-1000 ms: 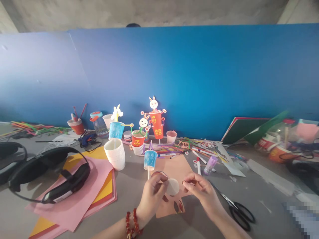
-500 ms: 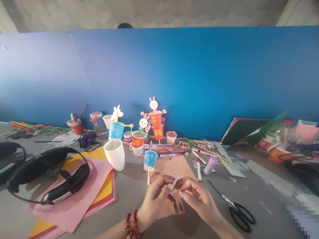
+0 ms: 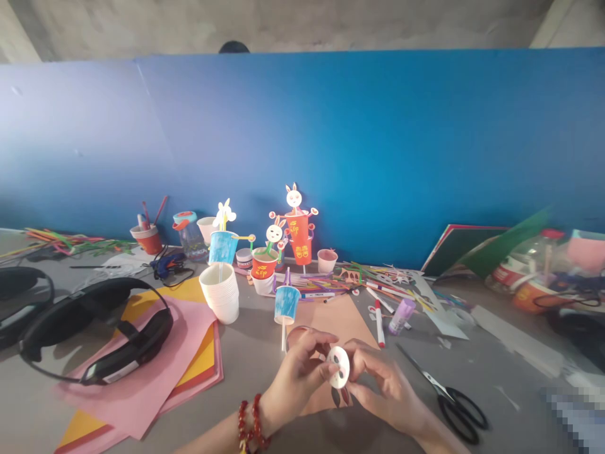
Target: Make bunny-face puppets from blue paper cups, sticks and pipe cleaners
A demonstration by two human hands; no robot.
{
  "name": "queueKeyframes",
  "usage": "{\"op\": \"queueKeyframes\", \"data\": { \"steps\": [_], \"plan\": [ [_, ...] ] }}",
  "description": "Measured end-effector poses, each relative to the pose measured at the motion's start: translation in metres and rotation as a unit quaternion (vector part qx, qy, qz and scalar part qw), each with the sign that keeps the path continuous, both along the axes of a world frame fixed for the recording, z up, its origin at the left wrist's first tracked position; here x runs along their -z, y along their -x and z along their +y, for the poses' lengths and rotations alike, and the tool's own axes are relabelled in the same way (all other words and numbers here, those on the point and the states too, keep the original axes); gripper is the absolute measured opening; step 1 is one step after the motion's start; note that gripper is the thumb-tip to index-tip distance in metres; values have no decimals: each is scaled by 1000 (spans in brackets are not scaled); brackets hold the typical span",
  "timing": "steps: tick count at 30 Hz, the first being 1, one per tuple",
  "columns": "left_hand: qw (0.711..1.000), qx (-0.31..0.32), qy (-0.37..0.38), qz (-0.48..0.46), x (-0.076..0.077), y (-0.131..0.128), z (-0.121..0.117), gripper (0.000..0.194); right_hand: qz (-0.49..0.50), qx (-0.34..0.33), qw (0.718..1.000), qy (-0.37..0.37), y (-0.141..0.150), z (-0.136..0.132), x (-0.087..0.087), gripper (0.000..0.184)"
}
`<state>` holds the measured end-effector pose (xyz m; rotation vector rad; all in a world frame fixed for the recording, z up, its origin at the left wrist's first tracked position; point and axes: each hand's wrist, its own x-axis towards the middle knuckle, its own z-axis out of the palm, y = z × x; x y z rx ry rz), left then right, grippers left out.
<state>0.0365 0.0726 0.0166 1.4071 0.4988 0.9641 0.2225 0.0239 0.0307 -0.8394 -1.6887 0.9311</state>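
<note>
Between my hands is a round white paper face (image 3: 339,367) with dark eye marks, its drawn side turned partly toward me. My left hand (image 3: 305,372), with red beads on the wrist, pinches its left edge between thumb and fingers. The fingers of my right hand (image 3: 375,375) close on its right edge. Below them, on a sheet of orange-brown paper (image 3: 352,318), lie small dark and red ear-shaped cutouts (image 3: 345,396). Just beyond my left hand stands a blue-painted paper cup (image 3: 286,305) on a white stick.
Black-handled scissors (image 3: 456,403), a purple glue stick (image 3: 401,316) and a red marker (image 3: 379,325) lie to the right. On the left are stacked white cups (image 3: 220,293), pink paper (image 3: 189,328) and a black headset (image 3: 127,353). Rabbit-faced cup figures (image 3: 299,236) stand behind.
The white paper face has turned from nearly edge-on to showing its drawn side. Both hands stay in about the same place, and the view has shifted slightly.
</note>
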Motion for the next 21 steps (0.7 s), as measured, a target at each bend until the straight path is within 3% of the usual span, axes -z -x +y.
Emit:
{"op": "queueKeyframes", "data": {
  "steps": [4, 6, 9, 11, 13, 16, 21],
  "plan": [
    [999, 34, 15, -23, 0, -1, 1, 18, -14, -25, 1000, 3, -4, 1, -1, 20],
    [999, 21, -6, -30, 0, -1, 2, 16, -29, -18, 999, -6, -9, 3, 0, 19],
    [984, -61, -167, 7, -2, 4, 1, 7, -30, 37, 999, -18, -18, 7, 4, 14],
    [946, -100, -305, 30, -6, 8, -1, 10, -1, 73, 997, -11, -21, 8, 6, 10],
    [911, -103, -396, 40, -9, 11, -4, 20, 34, 96, 995, -4, -22, 7, 7, 8],
    [890, -95, -443, 58, -13, 12, -7, 26, 55, 121, 991, -23, -18, 3, 7, 6],
    [877, -113, -458, 89, -11, 11, -9, 27, 15, 124, 989, -83, -13, -6, 2, 11]
  ]
}}
